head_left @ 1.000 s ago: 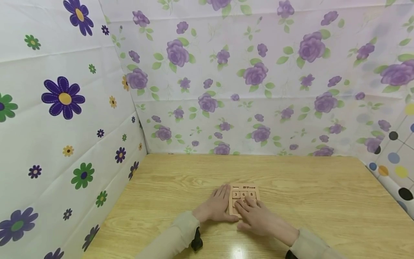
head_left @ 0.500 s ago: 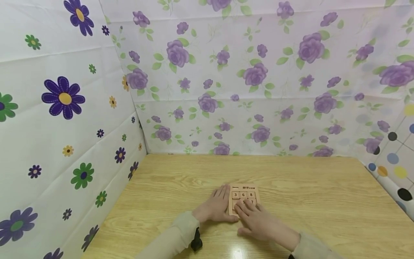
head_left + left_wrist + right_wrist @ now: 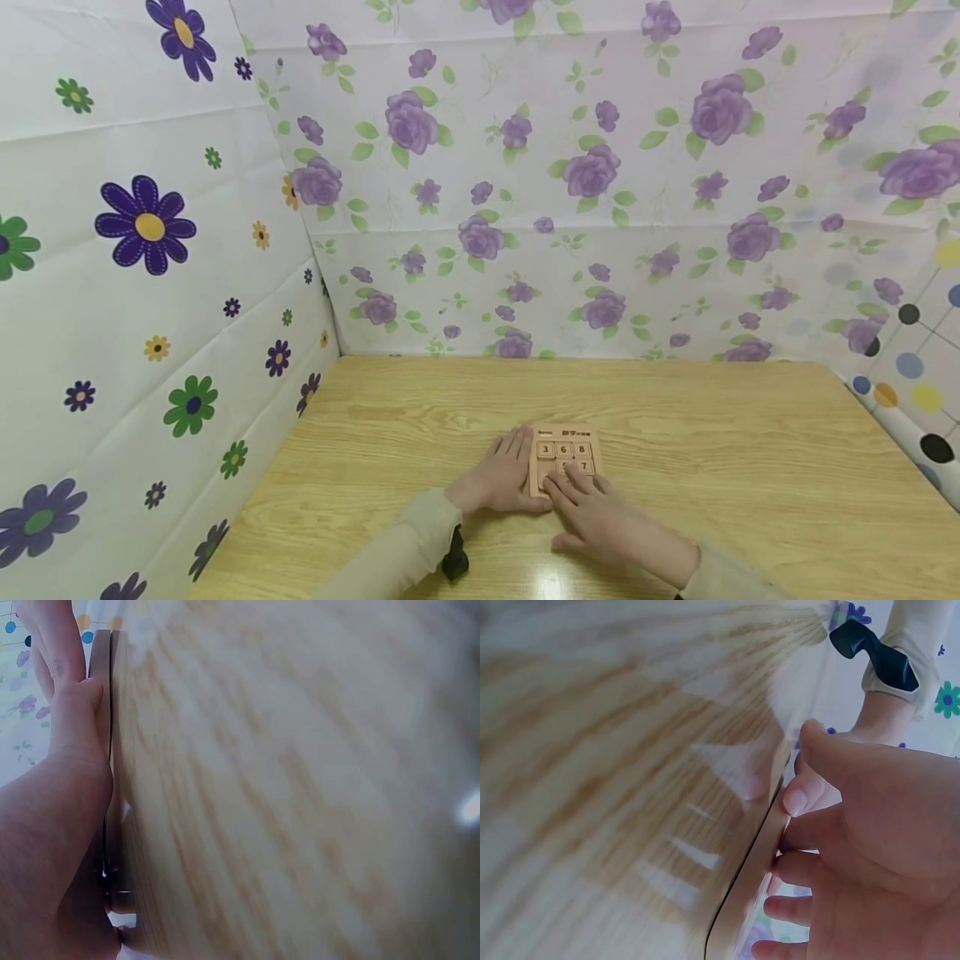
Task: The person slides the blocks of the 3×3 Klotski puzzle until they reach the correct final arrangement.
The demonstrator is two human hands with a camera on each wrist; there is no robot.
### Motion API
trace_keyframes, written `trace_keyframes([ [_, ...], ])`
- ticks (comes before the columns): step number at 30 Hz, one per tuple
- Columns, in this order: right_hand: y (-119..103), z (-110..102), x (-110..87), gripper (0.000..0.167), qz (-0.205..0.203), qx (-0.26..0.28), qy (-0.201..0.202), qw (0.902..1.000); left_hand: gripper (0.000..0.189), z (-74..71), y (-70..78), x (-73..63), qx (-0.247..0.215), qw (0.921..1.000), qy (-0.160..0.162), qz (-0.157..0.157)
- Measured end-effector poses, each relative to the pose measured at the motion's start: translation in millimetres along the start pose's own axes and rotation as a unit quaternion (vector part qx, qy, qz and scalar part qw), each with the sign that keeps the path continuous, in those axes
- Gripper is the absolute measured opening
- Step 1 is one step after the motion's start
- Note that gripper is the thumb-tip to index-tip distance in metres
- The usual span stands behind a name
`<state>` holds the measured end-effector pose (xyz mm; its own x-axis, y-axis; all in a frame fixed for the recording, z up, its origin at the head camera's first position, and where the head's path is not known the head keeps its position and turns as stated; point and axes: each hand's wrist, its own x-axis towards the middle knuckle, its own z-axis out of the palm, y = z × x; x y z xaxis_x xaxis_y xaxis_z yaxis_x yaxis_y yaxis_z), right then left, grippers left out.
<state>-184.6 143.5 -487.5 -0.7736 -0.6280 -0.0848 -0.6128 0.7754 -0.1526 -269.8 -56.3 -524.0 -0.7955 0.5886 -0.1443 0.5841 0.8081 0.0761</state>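
Observation:
A wooden number sliding puzzle (image 3: pixel 534 475) lies flat on the table in the head view. Its top row reads 3, 6, 8; below it, the 5 and 7 tiles show partly. Along the puzzle's left side lies my left hand (image 3: pixel 498 477), fingers straight, thumb at the near left corner. The left wrist view has that thumb against the board's edge (image 3: pixel 100 712). My right hand (image 3: pixel 603 512) rests its extended fingertips on the lower tiles and hides them. In the right wrist view, its fingers (image 3: pixel 799 866) reach over the board's near edge (image 3: pixel 742 900).
The wood-grain table (image 3: pixel 712 442) extends around the puzzle. Flowered cloth hangs behind (image 3: pixel 592 250) and on the left (image 3: pixel 247 333); dotted cloth (image 3: pixel 911 400) borders the right. A black wrist strap (image 3: pixel 455 557) sits at the left cuff.
My right hand's fingertips have shifted slightly toward the near edge of the puzzle, uncovering more of the 5 and 7 tiles. The left hand stays in place.

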Motion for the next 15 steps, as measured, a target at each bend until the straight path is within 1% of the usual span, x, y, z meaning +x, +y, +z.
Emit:
trace_keyframes([
  [6, -2.8, -0.7, -1.1, 0.082, -0.002, -0.011, -0.001, 0.9999, 0.121, -0.7, 0.0, -1.2, 0.002, 1.0000, 0.002, 0.003],
  [15, -6.2, -2.8, -5.7, 0.083, -0.008, -0.010, -0.004, 0.9999, 0.119, -0.6, -0.5, -1.7, 0.001, 1.0000, -0.001, 0.002],
])
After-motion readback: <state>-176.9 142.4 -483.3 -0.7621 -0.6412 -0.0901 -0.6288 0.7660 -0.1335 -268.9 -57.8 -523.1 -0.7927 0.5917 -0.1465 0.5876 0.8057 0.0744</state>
